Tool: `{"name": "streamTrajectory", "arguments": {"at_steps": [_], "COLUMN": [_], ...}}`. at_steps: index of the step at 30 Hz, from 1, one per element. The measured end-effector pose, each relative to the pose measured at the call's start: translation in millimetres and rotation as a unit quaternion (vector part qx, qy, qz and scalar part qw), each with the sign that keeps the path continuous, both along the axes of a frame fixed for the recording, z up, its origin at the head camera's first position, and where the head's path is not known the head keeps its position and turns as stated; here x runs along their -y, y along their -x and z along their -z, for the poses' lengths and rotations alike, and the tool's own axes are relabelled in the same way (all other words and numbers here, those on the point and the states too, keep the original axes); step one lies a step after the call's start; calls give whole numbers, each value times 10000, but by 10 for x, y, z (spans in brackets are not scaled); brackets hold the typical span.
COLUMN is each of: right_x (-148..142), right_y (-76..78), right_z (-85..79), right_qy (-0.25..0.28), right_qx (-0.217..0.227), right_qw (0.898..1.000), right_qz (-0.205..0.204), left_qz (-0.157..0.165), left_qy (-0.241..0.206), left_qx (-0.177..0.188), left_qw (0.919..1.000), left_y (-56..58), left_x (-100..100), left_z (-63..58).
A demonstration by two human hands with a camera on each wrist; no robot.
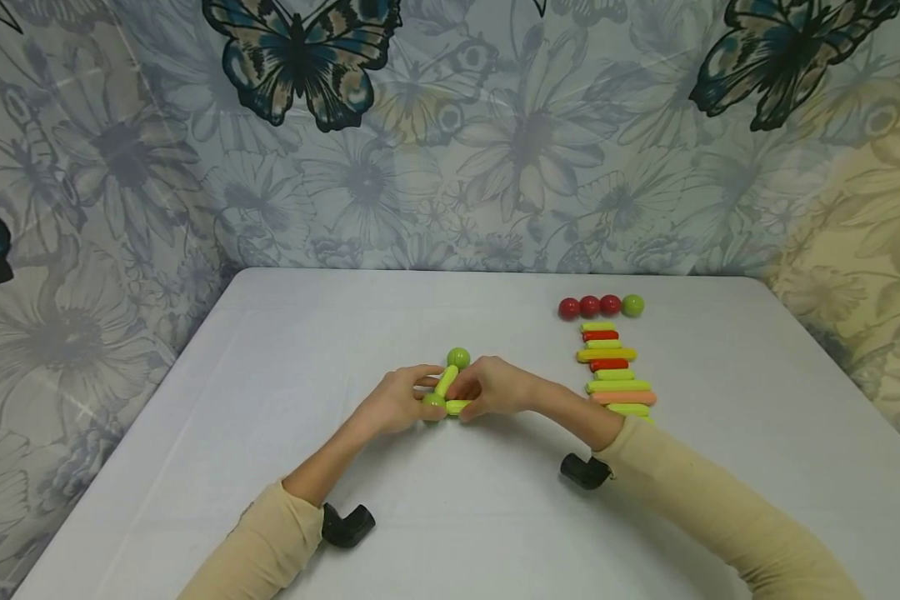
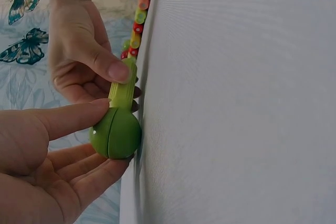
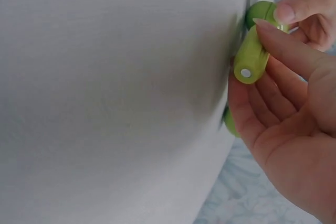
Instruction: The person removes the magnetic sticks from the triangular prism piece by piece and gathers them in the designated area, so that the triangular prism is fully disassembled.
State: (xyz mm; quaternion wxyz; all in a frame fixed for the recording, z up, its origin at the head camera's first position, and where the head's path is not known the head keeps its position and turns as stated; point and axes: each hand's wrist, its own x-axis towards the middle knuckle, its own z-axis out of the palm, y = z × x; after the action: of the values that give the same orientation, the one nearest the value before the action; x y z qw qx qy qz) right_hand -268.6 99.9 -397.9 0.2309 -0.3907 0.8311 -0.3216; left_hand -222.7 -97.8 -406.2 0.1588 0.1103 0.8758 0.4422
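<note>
My left hand (image 1: pixel 396 402) pinches a green ball (image 2: pixel 118 134) between thumb and fingers at the middle of the table. Thumb and fingers of my right hand (image 1: pixel 504 387) grip a ribbed yellow-green stick (image 2: pixel 123 85), which meets the ball's right side. In the right wrist view this stick's free end shows a small pale round tip. A second yellow-green stick (image 1: pixel 446 381) slants away from the held ball towards another green ball (image 1: pixel 458 358). That far ball lies between the two hands, just beyond their fingers; the right hand partly hides it in the right wrist view.
On the white table (image 1: pixel 285 333), a column of yellow-green, red, yellow and orange sticks (image 1: pixel 607 354) lies to the right, partly behind my right forearm. Beyond it sit red balls (image 1: pixel 589 307) and a green ball (image 1: pixel 633 306) in a row. Patterned cloth surrounds the table's back and sides.
</note>
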Motion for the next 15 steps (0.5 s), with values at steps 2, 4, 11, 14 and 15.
{"name": "streamTrajectory", "arguments": {"at_steps": [2,4,11,14,15], "right_x": [7,11,4,-11,-19], "right_y": [-8,-10,13,24,23], "right_z": [-17,-34,-68,-70,-73], "right_qy": [-85,-151,-408,-455,-462], "right_qx": [-143,-256,-464,-473,-455], "right_qw": [9998,9994,9970,9967,9969], "right_qz": [-81,-189,-467,-475,-439], "left_qz": [1,-4,2,-13,-20], "left_qy": [8,4,-7,-22,-21], "left_qx": [2,15,26,21,20], "left_qw": [10000,10000,10000,10000,10000], "left_y": [0,-1,0,-1,-2], "left_x": [-2,-2,-7,-9,-9], "left_z": [-4,-6,-4,-2,0]}}
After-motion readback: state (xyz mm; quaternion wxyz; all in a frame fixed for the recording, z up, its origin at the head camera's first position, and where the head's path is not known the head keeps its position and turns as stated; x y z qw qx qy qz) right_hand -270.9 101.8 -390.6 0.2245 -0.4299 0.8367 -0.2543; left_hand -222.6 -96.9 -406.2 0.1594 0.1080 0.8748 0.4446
